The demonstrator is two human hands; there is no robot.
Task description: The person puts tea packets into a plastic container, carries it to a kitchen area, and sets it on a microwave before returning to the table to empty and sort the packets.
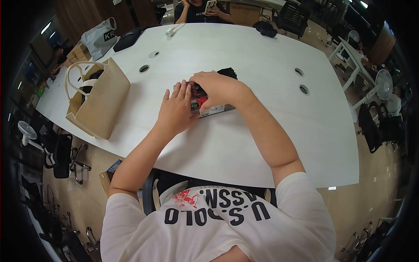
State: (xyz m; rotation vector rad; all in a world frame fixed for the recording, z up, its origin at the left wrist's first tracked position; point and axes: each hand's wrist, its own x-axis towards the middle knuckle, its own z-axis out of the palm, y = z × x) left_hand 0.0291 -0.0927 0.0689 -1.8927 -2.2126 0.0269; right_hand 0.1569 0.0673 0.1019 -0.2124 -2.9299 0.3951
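On the white table (pixel 270 135), a small printed box (pixel 212 111) with red, black and green colours and a pale label strip lies under both hands. My left hand (pixel 174 110) grips its left end, with long fingers over the top and the thumb low at the front edge. Arched over the middle of the box, my right hand (pixel 222 88) has its thumb at the front and its fingers curled at the far side. Black ridged material (pixel 228 73) sticks out behind the right hand. The palms and fingers hide much of the box.
A cream tote bag (pixel 102 102) stands at the left, with a grey shopping bag (pixel 98 39) and a black pouch (pixel 128 39) behind it. Far across sits a person (pixel 201 12) holding a phone. A white charger (pixel 170 32) and a dark pouch (pixel 265 29) lie along the far edge.
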